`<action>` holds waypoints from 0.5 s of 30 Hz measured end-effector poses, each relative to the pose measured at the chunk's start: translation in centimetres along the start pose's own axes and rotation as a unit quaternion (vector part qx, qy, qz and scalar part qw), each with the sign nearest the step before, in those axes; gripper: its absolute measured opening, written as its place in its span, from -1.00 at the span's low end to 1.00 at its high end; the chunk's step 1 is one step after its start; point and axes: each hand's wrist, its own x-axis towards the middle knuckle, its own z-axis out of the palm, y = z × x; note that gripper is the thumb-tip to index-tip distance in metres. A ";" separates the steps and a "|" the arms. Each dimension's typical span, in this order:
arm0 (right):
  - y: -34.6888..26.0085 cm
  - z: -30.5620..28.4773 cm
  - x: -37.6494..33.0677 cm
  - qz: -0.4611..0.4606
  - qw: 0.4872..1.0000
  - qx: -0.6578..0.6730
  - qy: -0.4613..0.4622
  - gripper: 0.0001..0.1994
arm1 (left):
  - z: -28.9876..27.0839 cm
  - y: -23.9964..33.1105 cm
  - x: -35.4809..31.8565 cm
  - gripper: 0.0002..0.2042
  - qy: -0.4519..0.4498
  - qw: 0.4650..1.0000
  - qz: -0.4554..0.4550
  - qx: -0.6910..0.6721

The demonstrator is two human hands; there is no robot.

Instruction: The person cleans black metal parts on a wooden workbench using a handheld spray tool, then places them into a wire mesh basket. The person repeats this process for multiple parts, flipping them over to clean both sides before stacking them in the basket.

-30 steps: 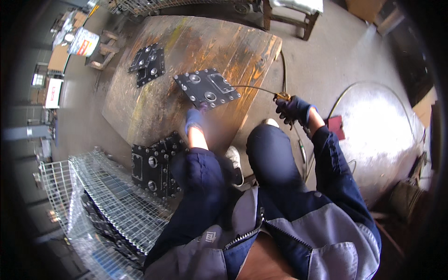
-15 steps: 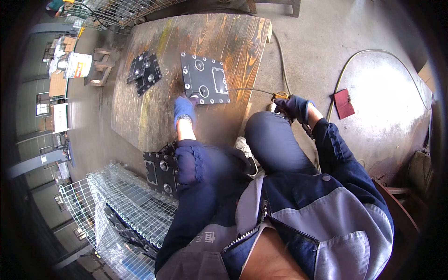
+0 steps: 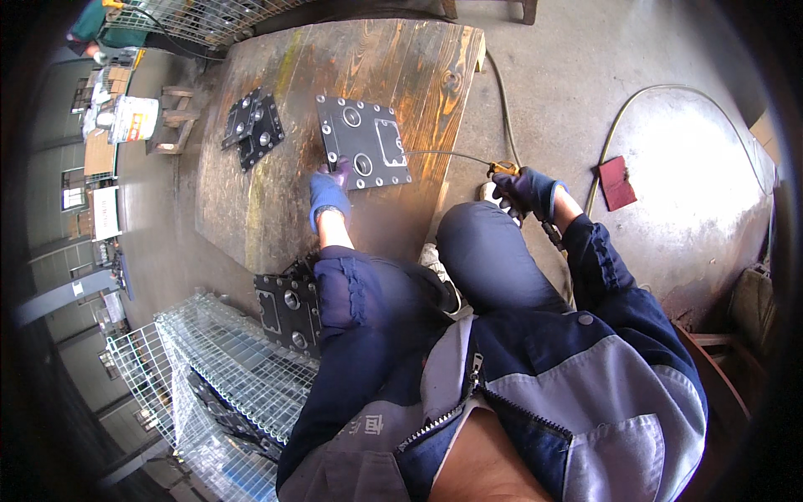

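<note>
A flat dark metal plate [image 3: 369,138] with two round openings, an outlined port and bolt holes along its edges sits on the wooden table [image 3: 284,201]. My left hand [image 3: 330,189], in a blue-purple glove, grips its near left corner, fingers closed on the edge. An air blow gun [image 3: 503,168] with an orange-yellow body is in my gloved right hand [image 3: 529,192], off the table's right side. Its long thin nozzle reaches left, the tip at the plate's right edge by the outlined port. A hose fitting hangs below the right hand.
More dark plates [image 3: 253,130] lie stacked at the table's left. Others [image 3: 288,305] stand near my left elbow, beside a wire mesh basket [image 3: 226,360]. A hose [image 3: 504,100] runs over the floor, near a dark red cloth [image 3: 616,184]. Another person [image 3: 109,35] is at far left.
The plate and my left hand have shifted slightly left. The nozzle tip has risen a little along the plate's right edge. A person has come further into view at far left.
</note>
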 end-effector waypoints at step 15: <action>-2.6 -2.7 0.7 -0.022 0.996 0.083 -0.016 -0.60 | 0.1 2.6 -3.6 -0.48 0.112 0.983 0.113 0.092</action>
